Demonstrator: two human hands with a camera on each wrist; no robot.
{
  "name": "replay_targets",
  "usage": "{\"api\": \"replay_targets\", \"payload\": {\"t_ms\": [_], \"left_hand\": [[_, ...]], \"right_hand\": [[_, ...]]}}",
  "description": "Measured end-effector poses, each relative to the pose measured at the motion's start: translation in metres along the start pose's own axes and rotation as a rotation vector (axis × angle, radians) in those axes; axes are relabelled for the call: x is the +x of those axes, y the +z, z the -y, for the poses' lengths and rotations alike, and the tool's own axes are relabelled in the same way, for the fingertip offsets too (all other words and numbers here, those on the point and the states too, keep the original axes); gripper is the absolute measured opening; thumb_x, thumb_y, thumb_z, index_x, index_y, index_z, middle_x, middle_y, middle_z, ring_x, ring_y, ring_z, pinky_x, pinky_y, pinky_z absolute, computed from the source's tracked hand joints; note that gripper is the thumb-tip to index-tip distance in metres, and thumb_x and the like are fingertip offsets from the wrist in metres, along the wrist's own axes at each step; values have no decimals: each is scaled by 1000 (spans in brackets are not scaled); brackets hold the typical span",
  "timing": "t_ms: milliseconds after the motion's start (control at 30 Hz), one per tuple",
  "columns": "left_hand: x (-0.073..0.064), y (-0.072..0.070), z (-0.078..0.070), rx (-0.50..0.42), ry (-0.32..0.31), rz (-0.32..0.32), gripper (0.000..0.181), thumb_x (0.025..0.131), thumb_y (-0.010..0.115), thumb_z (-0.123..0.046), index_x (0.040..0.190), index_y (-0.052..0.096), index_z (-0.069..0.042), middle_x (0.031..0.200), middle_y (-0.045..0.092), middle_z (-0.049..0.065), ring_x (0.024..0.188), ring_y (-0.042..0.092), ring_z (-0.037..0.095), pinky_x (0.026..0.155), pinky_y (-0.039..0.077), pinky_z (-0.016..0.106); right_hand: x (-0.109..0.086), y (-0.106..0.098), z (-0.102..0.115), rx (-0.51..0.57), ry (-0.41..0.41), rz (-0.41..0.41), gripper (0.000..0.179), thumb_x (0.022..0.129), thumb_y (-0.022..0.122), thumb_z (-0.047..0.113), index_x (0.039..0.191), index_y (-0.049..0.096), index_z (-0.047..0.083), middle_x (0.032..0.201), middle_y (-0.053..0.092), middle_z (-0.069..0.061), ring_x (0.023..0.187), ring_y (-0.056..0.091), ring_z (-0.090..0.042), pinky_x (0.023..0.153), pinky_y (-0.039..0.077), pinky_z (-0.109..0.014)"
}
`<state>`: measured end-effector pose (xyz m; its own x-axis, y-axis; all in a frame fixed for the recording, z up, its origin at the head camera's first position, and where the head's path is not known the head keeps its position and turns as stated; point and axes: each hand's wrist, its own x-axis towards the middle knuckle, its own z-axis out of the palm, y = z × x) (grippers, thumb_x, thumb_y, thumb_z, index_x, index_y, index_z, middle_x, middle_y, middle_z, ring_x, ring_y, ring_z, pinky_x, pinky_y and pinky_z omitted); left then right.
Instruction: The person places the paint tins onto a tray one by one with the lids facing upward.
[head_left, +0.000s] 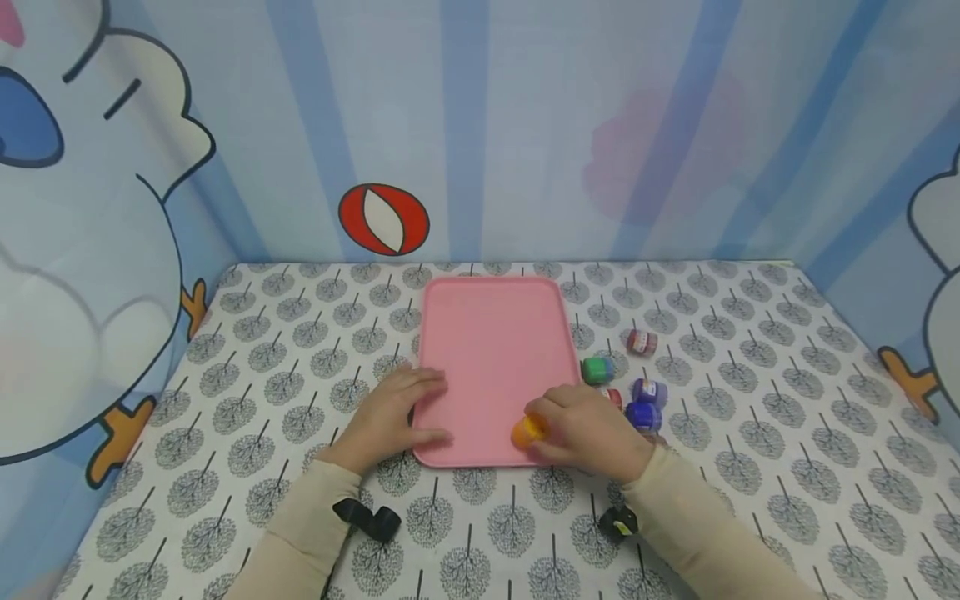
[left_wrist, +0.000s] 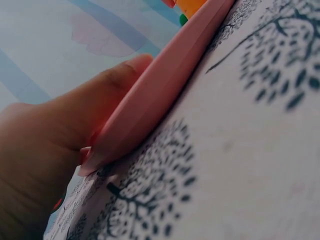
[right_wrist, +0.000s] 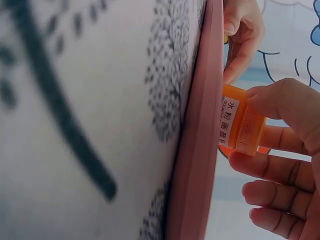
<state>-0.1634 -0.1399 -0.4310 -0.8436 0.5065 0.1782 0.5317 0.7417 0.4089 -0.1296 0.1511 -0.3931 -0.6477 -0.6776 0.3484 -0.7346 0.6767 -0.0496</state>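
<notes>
A pink rectangular tray (head_left: pixel 495 342) lies on the patterned cloth. My left hand (head_left: pixel 392 417) grips its left rim, with the thumb lying over the edge in the left wrist view; the other fingers are mostly hidden there. Over the tray's front right part, my right hand (head_left: pixel 588 429) pinches a small orange paint jar (right_wrist: pixel 231 117) between thumb and fingers. In the right wrist view this jar has a white label with Chinese print and lies tilted on its side, close to the rim. Whether it touches the tray floor I cannot tell.
Right of the tray lie several more paint jars: a green one (head_left: pixel 597 370), a red one (head_left: pixel 642 342), a purple one (head_left: pixel 649 391) and a blue one (head_left: pixel 643 417). Another red jar (head_left: pixel 614 397) is partly hidden behind my right hand. A printed curtain (head_left: pixel 525 125) hangs behind.
</notes>
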Motion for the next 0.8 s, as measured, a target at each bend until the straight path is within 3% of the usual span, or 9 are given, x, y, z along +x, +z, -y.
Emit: {"api": "replay_targets", "payload": {"t_ms": [233,500,800], "left_hand": [[3,1,-1,-5,22,31,79,67,79,-55,129,59,-10,140,54,6,137,42,30,121,21,49],[9,3,-1,-8,28,52,77,68,78,-55,128,60,-11,140,55,4,138,40,30,121,20,49],[2,3,3,28,25,11,74,67,79,-55,125,62,-12,137,58,4,133,47,27,120,23,51]], "right_hand": [[3,1,3,7,-4,12,34,77,75,38,97,68,12,81,63,4,71,56,-10,69,50,-26],[2,4,8,49,105,70,38,81,72,42,105,69,13,88,64,6,80,58,-9,75,52,-27],[8,7,11,81,102,97,36,84,70,41,107,68,13,93,67,5,85,61,-11,80,53,-29]]}}
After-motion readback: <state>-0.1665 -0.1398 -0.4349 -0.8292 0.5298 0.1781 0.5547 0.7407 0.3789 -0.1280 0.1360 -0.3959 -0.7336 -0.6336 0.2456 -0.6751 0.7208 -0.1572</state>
